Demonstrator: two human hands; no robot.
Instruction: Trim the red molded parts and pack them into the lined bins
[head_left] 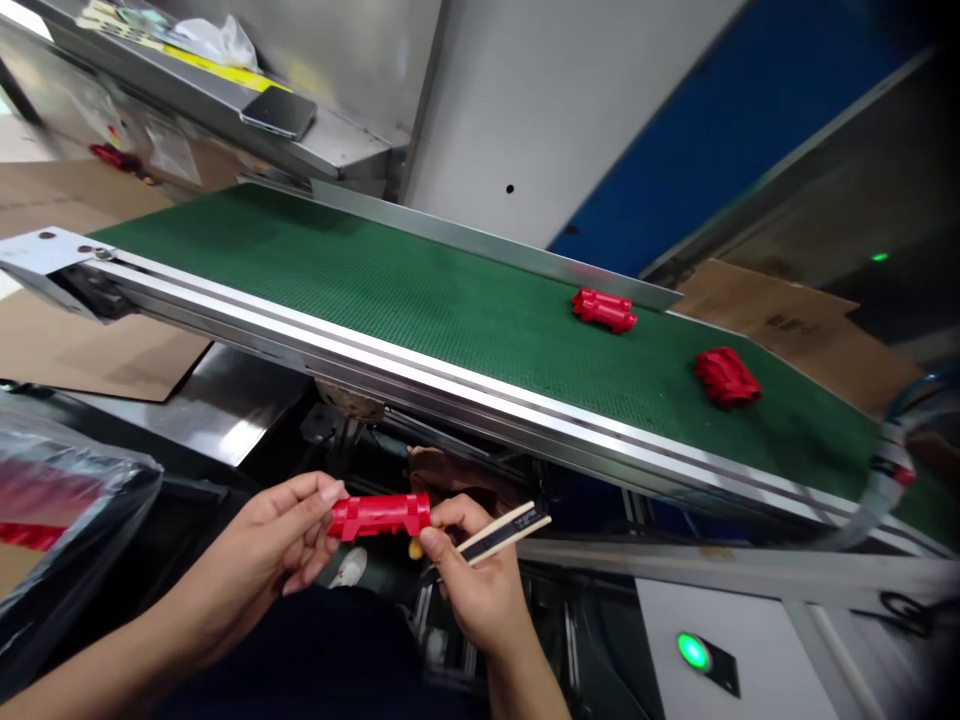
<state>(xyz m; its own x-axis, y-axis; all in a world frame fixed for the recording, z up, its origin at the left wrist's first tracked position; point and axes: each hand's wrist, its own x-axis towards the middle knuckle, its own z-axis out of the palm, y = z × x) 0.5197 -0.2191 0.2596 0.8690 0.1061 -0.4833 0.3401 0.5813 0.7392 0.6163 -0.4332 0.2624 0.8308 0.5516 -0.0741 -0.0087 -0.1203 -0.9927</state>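
My left hand (274, 530) grips one end of a red moulded plastic part (379, 516). My right hand (472, 570) holds a flat pale stick with a black strip (504, 532), and its fingertips meet the other end of the red part. Both hands are in front of a green textured conveyor belt (420, 310). Two more red plastic parts lie on the belt, out of reach of my hands: a pair of joined pieces (604, 310) and a ribbed clump (726, 377).
An aluminium rail (390, 370) runs along the belt's near edge. A black plastic bag with red contents (52, 510) sits at lower left. A phone (279, 112) rests on a steel shelf beyond. Cardboard sheets (90, 345) lie below the belt, and a green indicator light (694, 651) glows at lower right.
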